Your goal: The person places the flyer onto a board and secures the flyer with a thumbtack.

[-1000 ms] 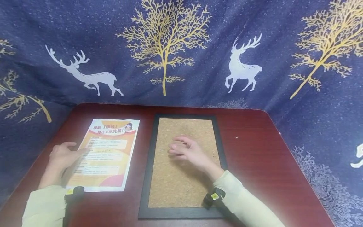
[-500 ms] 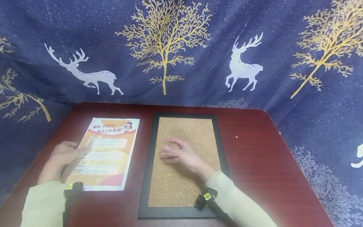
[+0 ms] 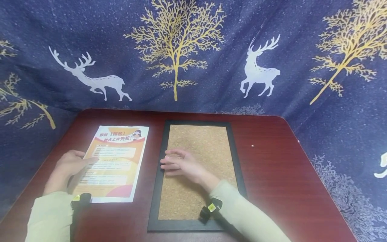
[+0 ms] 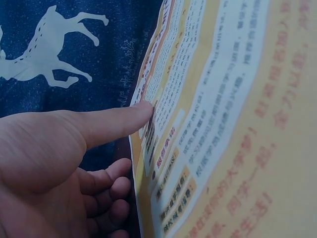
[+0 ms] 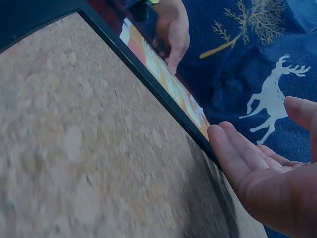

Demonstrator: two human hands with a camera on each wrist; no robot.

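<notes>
A printed poster sheet (image 3: 121,168) in orange and white lies flat on the left of the table. My left hand (image 3: 70,163) is at its left edge, thumb stretched over the printed face. In the left wrist view the thumb (image 4: 119,121) reaches onto the sheet while the loosely bent fingers (image 4: 109,193) show beside the edge. A cork board (image 3: 196,198) with a black frame lies to the right of the poster. Over its left part hovers my right hand (image 3: 184,166), fingers loosely extended toward the poster and holding nothing. Its fingertips overlap the frame's left bar in the head view.
Both things lie on a dark red table (image 3: 272,181). A tiny pale speck (image 3: 252,145) sits to the right of the board. A blue curtain (image 3: 211,87) with deer and trees hangs behind and along the table's sides.
My right hand has moved left across the cork board, from its middle to the frame's left bar. The left hand has stayed at the poster's edge, with hardly any shift.
</notes>
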